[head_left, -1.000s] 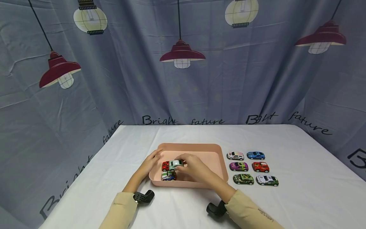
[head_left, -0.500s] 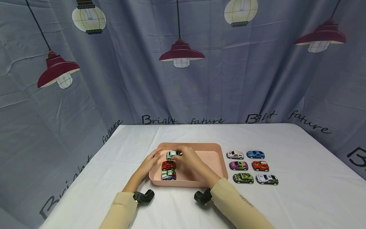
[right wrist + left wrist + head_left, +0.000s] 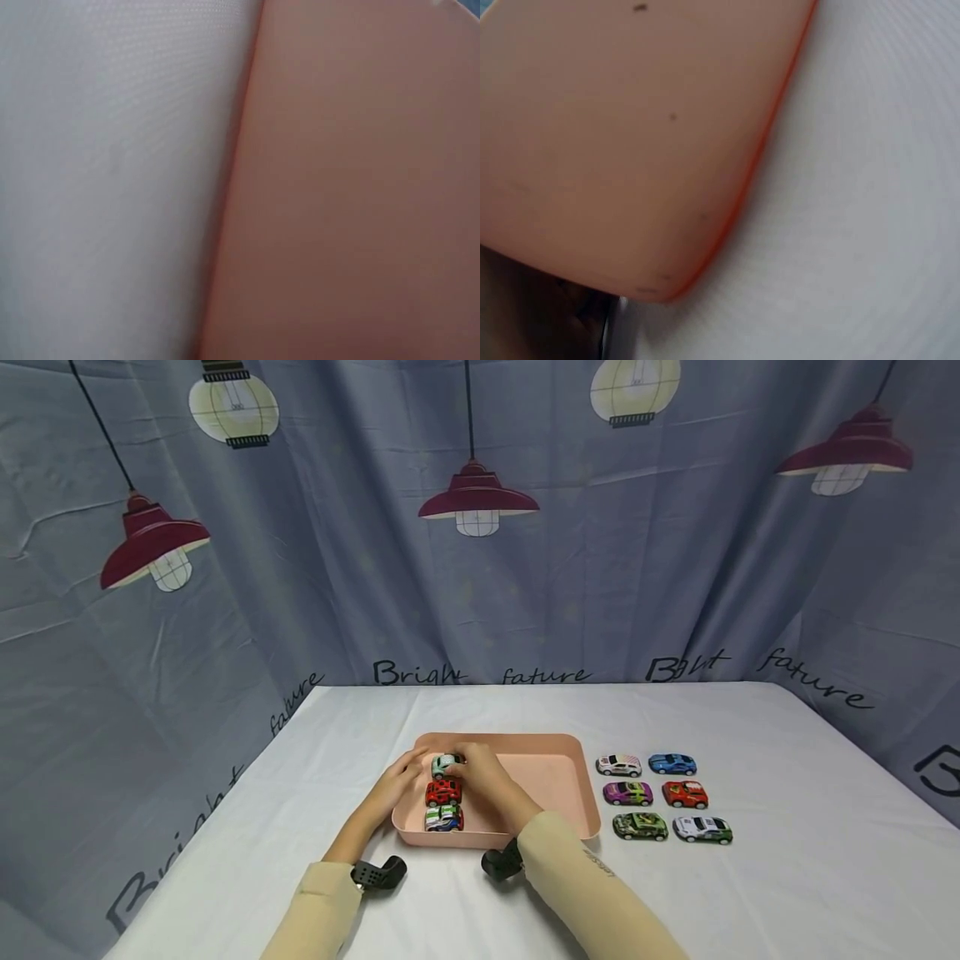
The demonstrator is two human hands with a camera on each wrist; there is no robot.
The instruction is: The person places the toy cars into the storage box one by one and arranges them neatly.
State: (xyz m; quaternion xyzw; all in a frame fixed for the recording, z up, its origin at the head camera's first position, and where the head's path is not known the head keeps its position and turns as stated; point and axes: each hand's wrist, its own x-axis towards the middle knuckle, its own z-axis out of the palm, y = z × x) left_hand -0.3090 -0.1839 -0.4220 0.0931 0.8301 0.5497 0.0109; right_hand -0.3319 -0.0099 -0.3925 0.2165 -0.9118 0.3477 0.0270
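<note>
A: Where are the hands?

B: Both are at the pink tray [image 3: 555, 745] on the white tabletop [image 3: 780, 893]. The right hand [image 3: 480, 777] reaches into the tray's far left corner, and its grip is pinched on a pale green toy car [image 3: 444, 764]. The car sits low in that corner, at the head of a short column.

A: What else is in that column?

B: A red toy car [image 3: 443, 792] lies just behind the green one, toward the person, and a white and green toy car [image 3: 444, 818] lies nearest the tray's near wall. All three line up along the left side of the tray.

A: And the left hand?

B: The left hand [image 3: 396, 781] rests on the tray's left rim, fingers lying fairly straight along the edge, close to the green car. Its grip is loose, closed on nothing that I can see.

A: Do the wrist views add anything?

B: Little. The left wrist view shows the tray's outer wall [image 3: 630, 142] against the tabletop, very close and blurred. The right wrist view shows the same pink plastic [image 3: 360, 195] beside the white cloth.

A: Anything else on the tabletop?

B: Six more toy cars [image 3: 663, 797] stand right of the tray in two columns of three, well apart from both hands. A grey-blue backdrop [image 3: 480, 568] printed with lamps hangs behind.
</note>
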